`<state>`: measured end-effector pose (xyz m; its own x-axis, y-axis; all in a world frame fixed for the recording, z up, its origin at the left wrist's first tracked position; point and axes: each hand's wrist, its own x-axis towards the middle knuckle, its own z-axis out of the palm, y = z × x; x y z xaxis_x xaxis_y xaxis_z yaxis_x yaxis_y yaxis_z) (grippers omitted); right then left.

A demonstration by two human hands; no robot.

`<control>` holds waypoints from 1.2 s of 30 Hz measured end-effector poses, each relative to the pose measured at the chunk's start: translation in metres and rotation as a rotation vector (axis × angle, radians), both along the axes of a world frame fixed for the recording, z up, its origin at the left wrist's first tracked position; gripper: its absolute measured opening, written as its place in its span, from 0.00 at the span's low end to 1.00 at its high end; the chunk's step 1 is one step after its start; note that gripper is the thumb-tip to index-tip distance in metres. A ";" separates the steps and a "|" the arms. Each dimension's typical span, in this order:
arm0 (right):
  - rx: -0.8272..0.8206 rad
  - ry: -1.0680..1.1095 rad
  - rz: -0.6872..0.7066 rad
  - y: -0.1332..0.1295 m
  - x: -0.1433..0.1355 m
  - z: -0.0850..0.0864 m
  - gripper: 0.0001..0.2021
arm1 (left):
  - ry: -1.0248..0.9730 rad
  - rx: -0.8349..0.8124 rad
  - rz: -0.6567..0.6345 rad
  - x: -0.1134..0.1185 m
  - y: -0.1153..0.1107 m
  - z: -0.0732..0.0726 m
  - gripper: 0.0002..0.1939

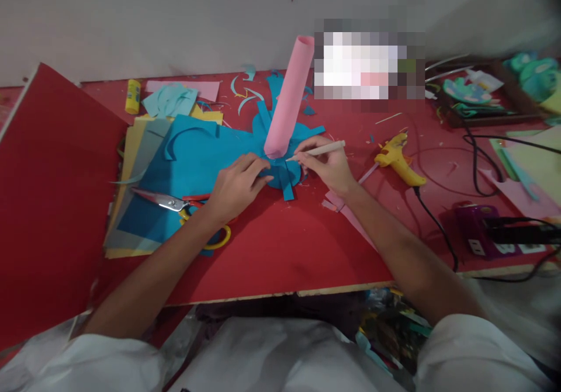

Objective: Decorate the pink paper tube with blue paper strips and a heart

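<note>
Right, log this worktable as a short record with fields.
left hand: at the blue cutout, grip unclear
right hand: holding a pale, pen-like stick
pink paper tube: tilted, base on the cutout
scissors: partly hidden by left forearm
yellow glue gun: lying right of the hands

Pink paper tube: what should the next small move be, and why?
Perhaps steady the pink paper tube with the left hand: neither hand is wrapped around it, while the right hand holds a pale pen-like stick near the tube's base.
</note>
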<state>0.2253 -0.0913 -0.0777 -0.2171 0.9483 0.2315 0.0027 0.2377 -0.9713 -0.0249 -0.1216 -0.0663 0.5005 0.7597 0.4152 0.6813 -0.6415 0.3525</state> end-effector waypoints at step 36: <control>0.152 -0.457 0.003 -0.001 -0.005 0.000 0.13 | 0.255 0.074 -0.081 0.002 0.001 0.000 0.14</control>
<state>0.2202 -0.0923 -0.0776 -0.3313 0.9104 0.2479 0.4205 0.3777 -0.8250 -0.0231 -0.1207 -0.0661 0.6538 0.6854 0.3206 0.6875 -0.7150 0.1265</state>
